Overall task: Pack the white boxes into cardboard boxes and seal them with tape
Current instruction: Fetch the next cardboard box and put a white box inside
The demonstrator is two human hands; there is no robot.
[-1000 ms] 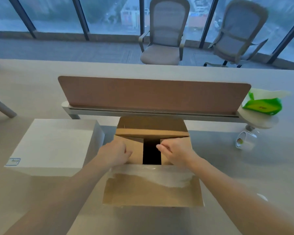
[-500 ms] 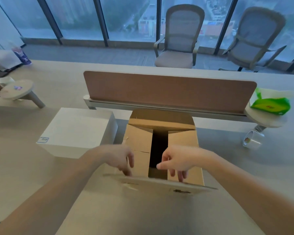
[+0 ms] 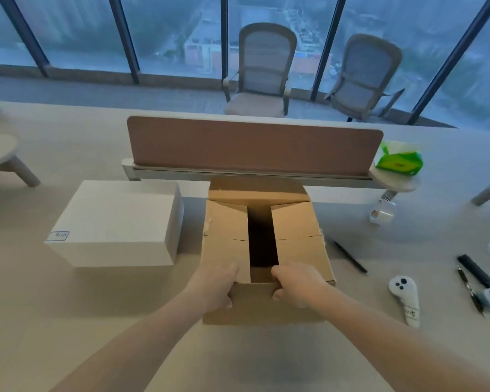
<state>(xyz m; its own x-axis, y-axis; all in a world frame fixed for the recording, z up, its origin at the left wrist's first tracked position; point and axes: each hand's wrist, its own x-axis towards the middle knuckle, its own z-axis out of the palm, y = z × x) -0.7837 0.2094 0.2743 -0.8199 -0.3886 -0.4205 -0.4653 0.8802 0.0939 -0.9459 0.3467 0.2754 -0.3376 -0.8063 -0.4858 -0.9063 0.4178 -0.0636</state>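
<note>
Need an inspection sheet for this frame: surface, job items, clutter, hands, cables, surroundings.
Surface: pale desk with a brown divider panel across its far side.
Job's things: cardboard box at centre, side flaps folded in with a dark gap between them; white box on the desk to its left, not packed; clear tape roll to the far right.
Clutter: black pen, white controller, green tissue pack.
Hands: left hand and right hand both grip the cardboard box's near edge, fingers curled over it.
Cables: nothing seen.
Surroundings: two office chairs before tall windows.
</note>
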